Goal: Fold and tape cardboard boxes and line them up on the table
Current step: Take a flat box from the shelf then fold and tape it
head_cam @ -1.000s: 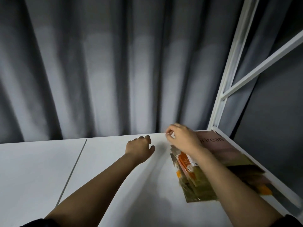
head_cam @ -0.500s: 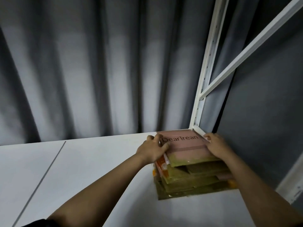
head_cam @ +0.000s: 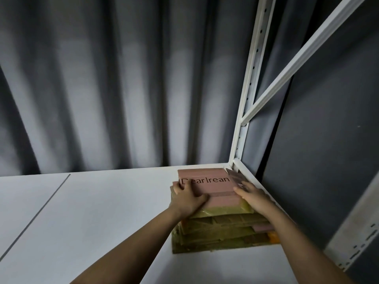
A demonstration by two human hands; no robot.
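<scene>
Two hands grip one flat pink box (head_cam: 211,184) that tops a stack of flat boxes (head_cam: 221,232) in the far right corner of the white table (head_cam: 102,212). The pink box carries the dark printed word "DearIrean" and lies flat on the stack, its far edge close to the table's back edge. The left hand (head_cam: 188,198) holds the box's left side, its fingers curled over the top beside the first letters and its thumb stretched along the near part of the top. The right hand (head_cam: 254,196) holds the right side, fingers close together and bent over the right edge; whether its thumb goes under the box cannot be told. Below the pink box the stack shows olive, brown and orange layers, some wrapped in clear film, slightly out of line with one another. A white metal rack post (head_cam: 249,83) rises from the corner just behind the stack, with a slanting brace (head_cam: 307,50) joined to it. Grey curtains (head_cam: 123,78) hang beyond the back edge.
</scene>
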